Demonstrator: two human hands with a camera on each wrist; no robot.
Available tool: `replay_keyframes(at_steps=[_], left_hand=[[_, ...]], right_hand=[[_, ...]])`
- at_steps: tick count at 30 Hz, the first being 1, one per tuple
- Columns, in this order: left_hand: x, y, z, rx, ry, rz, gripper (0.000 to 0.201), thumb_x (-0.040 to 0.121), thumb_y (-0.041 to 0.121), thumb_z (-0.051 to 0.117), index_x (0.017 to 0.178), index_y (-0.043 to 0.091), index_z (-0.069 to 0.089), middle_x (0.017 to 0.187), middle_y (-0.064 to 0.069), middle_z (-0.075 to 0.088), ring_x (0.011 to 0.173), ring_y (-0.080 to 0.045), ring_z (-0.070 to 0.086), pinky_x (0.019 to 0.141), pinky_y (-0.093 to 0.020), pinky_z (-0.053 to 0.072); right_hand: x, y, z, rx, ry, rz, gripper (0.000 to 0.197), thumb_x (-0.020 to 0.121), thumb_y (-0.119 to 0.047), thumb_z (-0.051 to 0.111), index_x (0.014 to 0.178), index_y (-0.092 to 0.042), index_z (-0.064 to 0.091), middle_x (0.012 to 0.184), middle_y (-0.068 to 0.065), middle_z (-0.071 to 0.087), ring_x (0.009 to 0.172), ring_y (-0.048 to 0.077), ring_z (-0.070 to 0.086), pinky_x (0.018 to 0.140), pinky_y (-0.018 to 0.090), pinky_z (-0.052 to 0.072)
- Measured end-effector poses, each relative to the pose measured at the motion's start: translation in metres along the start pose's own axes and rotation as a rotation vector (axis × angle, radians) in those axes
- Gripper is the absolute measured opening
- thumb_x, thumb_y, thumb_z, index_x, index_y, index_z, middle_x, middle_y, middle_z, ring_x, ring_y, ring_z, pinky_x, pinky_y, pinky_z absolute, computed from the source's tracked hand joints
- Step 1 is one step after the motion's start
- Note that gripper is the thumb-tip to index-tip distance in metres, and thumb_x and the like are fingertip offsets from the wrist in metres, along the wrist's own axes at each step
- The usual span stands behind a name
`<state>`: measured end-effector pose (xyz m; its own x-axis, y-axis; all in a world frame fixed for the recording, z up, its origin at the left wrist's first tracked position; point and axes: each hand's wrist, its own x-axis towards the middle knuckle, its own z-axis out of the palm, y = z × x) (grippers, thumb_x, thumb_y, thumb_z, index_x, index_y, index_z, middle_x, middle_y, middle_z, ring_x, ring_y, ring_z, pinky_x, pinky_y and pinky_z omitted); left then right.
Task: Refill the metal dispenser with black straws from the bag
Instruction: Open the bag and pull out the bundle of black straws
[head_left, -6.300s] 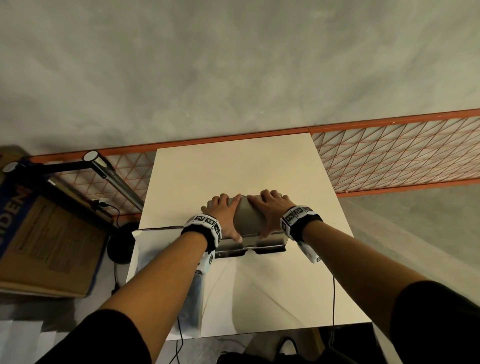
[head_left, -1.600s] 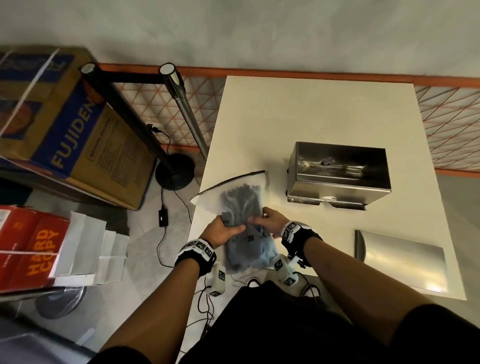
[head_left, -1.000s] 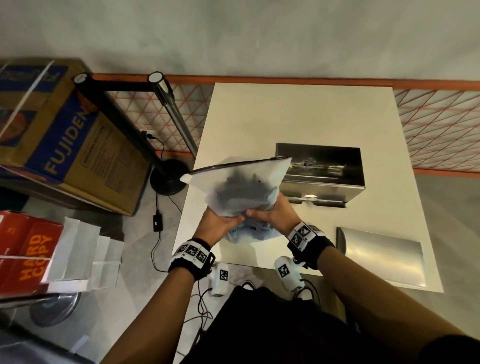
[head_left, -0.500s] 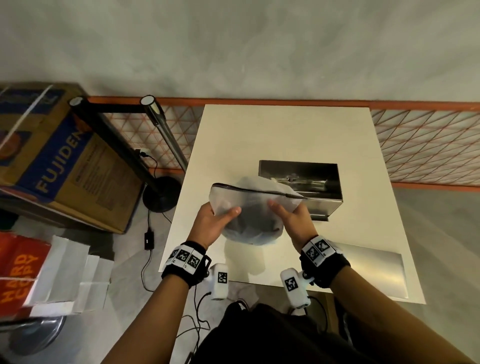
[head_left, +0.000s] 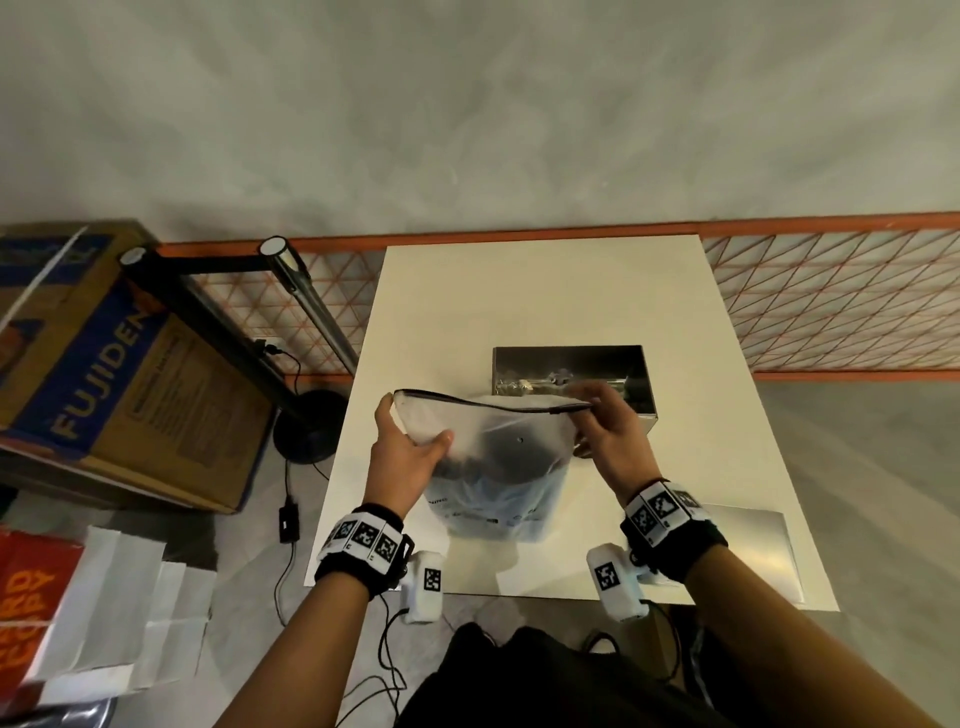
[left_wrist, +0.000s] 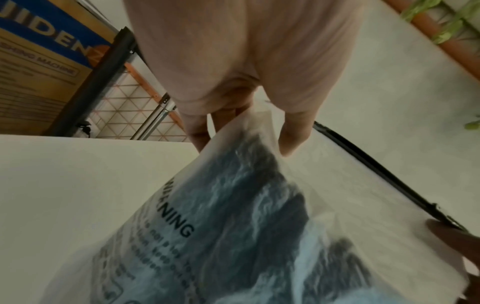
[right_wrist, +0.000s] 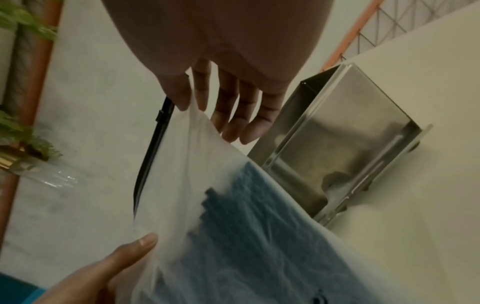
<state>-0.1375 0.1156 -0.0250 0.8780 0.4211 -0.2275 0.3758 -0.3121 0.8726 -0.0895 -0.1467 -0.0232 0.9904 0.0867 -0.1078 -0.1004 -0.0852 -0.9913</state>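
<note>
We pinch the bag at both top corners, left hand and right hand, its zip edge level, with the open dispenser just beyond the right hand.

Bag before open dispenser

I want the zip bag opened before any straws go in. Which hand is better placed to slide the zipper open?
Right. The right hand already pinches the bag at its zipper's slider end; the left hand grips the opposite corner, steadying it.
</note>
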Motion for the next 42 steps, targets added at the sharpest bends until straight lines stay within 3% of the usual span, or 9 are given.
replay_keyframes(at_steps=[5,9,14,17,21,24,28,34,42], left_hand=[[-0.001,0.007,0.0,0.078,0.034,-0.012,0.081,0.082,0.032,0.085,0.147,0.026,0.036,0.111,-0.008,0.067,0.103,-0.027,0.065,0.09,-0.034,0.051],[-0.001,0.017,-0.001,0.081,0.067,-0.022,0.068,0.082,0.024,0.085,0.134,0.017,0.042,0.105,-0.004,0.063,0.099,-0.026,0.063,0.08,-0.028,0.043],[0.005,0.021,-0.004,0.288,0.184,0.07,0.084,0.077,0.018,0.087,0.145,0.007,0.04,0.144,-0.016,0.042,0.132,-0.034,0.044,0.11,-0.039,0.04],[0.001,0.032,0.003,0.505,0.199,0.33,0.076,0.084,0.017,0.08,0.149,0.009,0.042,0.154,-0.016,0.031,0.142,-0.034,0.034,0.117,-0.047,0.039],[-0.01,0.059,0.034,0.575,-0.073,0.736,0.039,0.097,0.025,0.065,0.134,0.016,0.061,0.137,-0.003,0.056,0.128,-0.02,0.046,0.121,-0.049,0.032],[-0.011,0.073,0.06,0.546,-0.174,0.915,0.029,0.103,0.031,0.053,0.119,0.015,0.071,0.109,-0.003,0.072,0.101,-0.024,0.063,0.103,-0.042,0.044],[-0.007,0.083,0.075,0.54,-0.189,0.934,0.033,0.105,0.035,0.048,0.111,0.013,0.072,0.095,0.0,0.064,0.083,-0.022,0.062,0.072,-0.044,0.054],[0.002,0.093,0.076,0.58,-0.223,0.996,0.043,0.103,0.042,0.041,0.108,0.014,0.073,0.091,-0.001,0.064,0.083,-0.023,0.062,0.067,-0.045,0.055],[0.009,0.085,0.067,0.592,-0.199,1.004,0.032,0.103,0.039,0.048,0.105,0.02,0.074,0.09,0.006,0.065,0.08,-0.018,0.059,0.064,-0.039,0.053]], right_hand=[[-0.002,-0.012,-0.007,-0.246,-0.063,-0.2,0.036,0.091,-0.009,0.062,0.115,-0.036,0.066,0.095,-0.021,0.065,0.078,0.011,0.062,0.065,0.029,0.057],[0.003,-0.018,-0.005,-0.508,-0.156,-0.454,0.028,0.089,-0.006,0.065,0.111,-0.023,0.071,0.098,-0.01,0.062,0.073,0.008,0.059,0.07,0.013,0.046],[0.009,-0.021,-0.01,-0.492,-0.16,-0.439,0.016,0.095,-0.014,0.061,0.105,-0.018,0.072,0.096,-0.006,0.068,0.083,0.006,0.061,0.076,0.019,0.048],[0.011,-0.019,-0.013,-0.449,-0.16,-0.346,0.015,0.097,-0.019,0.06,0.106,-0.017,0.072,0.089,-0.015,0.067,0.079,0.002,0.061,0.073,0.023,0.05],[0.014,-0.021,-0.016,-0.406,-0.191,-0.262,0.015,0.099,-0.019,0.058,0.103,-0.013,0.07,0.076,-0.015,0.063,0.067,0.003,0.06,0.061,0.017,0.047],[0.014,-0.026,-0.018,-0.415,-0.198,-0.287,0.016,0.097,-0.018,0.06,0.107,-0.012,0.071,0.08,-0.009,0.067,0.07,0.002,0.06,0.065,0.022,0.05],[0.02,-0.029,-0.024,-0.552,-0.142,-0.535,0.017,0.093,-0.022,0.065,0.107,-0.014,0.07,0.096,-0.002,0.07,0.08,0.015,0.067,0.07,0.03,0.055],[0.023,-0.04,-0.034,-0.999,-0.132,-0.659,0.038,0.097,-0.043,0.038,0.103,-0.019,0.068,0.084,-0.001,0.063,0.069,0.025,0.061,0.051,0.039,0.051],[0.021,-0.042,-0.049,-0.919,-0.13,-0.529,0.017,0.094,-0.038,0.046,0.089,-0.026,0.058,0.077,-0.009,0.06,0.065,0.023,0.053,0.053,0.037,0.047]])
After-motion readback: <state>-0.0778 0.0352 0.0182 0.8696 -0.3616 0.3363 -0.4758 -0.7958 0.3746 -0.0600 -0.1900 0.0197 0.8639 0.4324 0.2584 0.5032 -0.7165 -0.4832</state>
